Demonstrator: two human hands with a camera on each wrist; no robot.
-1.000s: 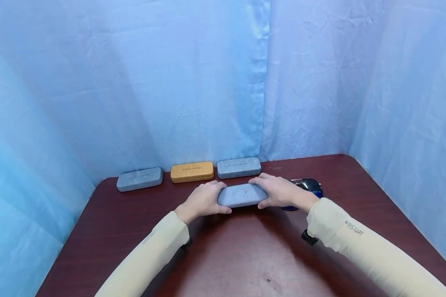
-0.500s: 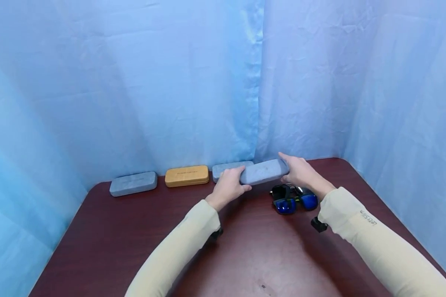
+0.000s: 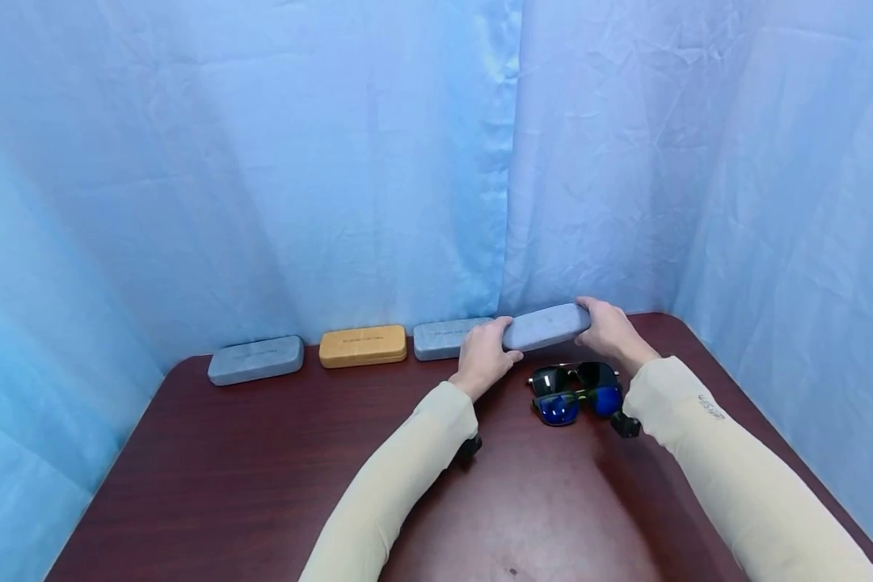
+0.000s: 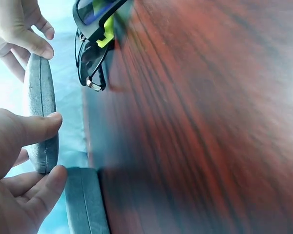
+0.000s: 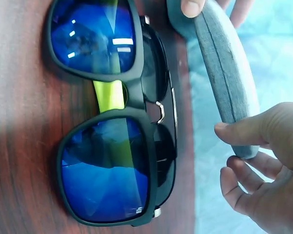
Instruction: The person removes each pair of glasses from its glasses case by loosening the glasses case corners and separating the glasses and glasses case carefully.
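Both hands hold a closed grey glasses case (image 3: 546,326) by its ends, at the back of the dark red table (image 3: 262,485). My left hand (image 3: 486,356) grips its left end (image 4: 43,146) with thumb and fingers. My right hand (image 3: 611,330) grips the right end (image 5: 239,131). The case (image 5: 224,63) sits just right of another grey case (image 3: 447,338) in the back row. Two pairs of sunglasses lie stacked right in front of the held case: blue-lensed black sunglasses (image 3: 575,402) (image 5: 107,122) and dark metal-framed sunglasses (image 3: 571,376) (image 4: 90,63).
A yellow case (image 3: 363,345) and a further grey case (image 3: 255,360) lie along the back edge to the left. Blue cloth (image 3: 335,162) closes in the back and both sides. The table corner lies at the far right (image 3: 669,319).
Both hands have carried the grey case from the table's middle up and to the right, to the back beside the row. The sunglasses, hidden before, now lie in plain sight.
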